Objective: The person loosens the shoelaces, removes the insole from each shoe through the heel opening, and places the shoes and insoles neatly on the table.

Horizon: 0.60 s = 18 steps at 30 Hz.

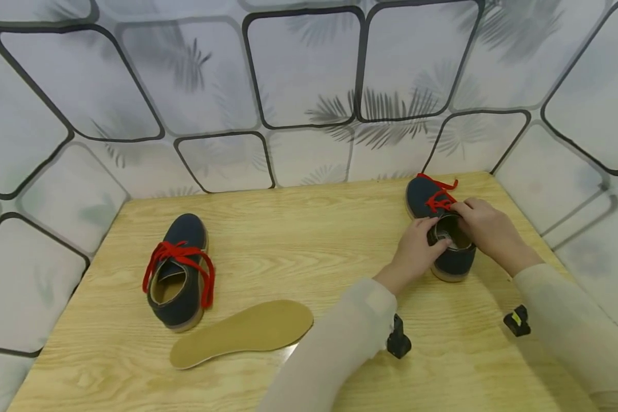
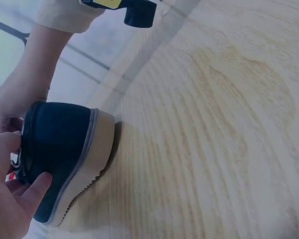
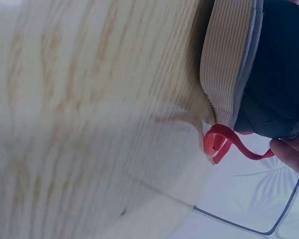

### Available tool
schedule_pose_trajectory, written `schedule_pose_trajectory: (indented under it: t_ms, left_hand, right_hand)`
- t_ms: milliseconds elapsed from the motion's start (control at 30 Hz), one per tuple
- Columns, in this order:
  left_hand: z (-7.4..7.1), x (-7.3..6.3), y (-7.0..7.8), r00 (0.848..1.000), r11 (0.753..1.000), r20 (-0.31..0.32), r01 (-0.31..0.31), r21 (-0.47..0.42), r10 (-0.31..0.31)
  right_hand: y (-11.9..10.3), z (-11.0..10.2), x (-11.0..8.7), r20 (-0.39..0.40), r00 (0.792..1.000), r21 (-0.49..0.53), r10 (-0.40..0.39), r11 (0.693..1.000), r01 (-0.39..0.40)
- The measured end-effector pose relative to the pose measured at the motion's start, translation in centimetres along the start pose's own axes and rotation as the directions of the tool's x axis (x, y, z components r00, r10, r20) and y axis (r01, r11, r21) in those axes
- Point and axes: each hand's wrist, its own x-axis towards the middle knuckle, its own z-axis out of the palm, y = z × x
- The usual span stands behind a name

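At the right of the table a navy shoe [image 1: 452,264] with red laces [image 1: 439,200] stands upright, toe pointing away. My left hand [image 1: 414,252] grips the left side of its opening, thumb over the collar and fingers along the outer side. My right hand [image 1: 489,229] pinches the opposite side of the collar, near the laces. The left wrist view shows the shoe's heel [image 2: 60,132] and pale sole. In the right wrist view, right-hand fingers [image 3: 294,157] touch the shoe's upper [image 3: 279,74] beside a red lace loop. Inside the opening, the thumb tips partly hide the lining.
A matching navy shoe [image 1: 187,229] with tied red laces stands at the left. A tan insole [image 1: 244,335] lies flat near the table's front. Patterned fabric [image 1: 309,68] rises behind the wooden table [image 1: 309,246] and along both sides.
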Motion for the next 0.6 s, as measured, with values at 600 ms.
schedule_pose_trajectory:
  t_ms: [600]
  left_hand:
    - [-5.4, -1.7, 0.8, 0.998, 0.941, -0.033, -0.042, 0.336, 0.056]
  right_hand:
    - [-3.8, -2.4, 2.7, -0.089, 0.994, -0.119, -0.067, 0.991, 0.056]
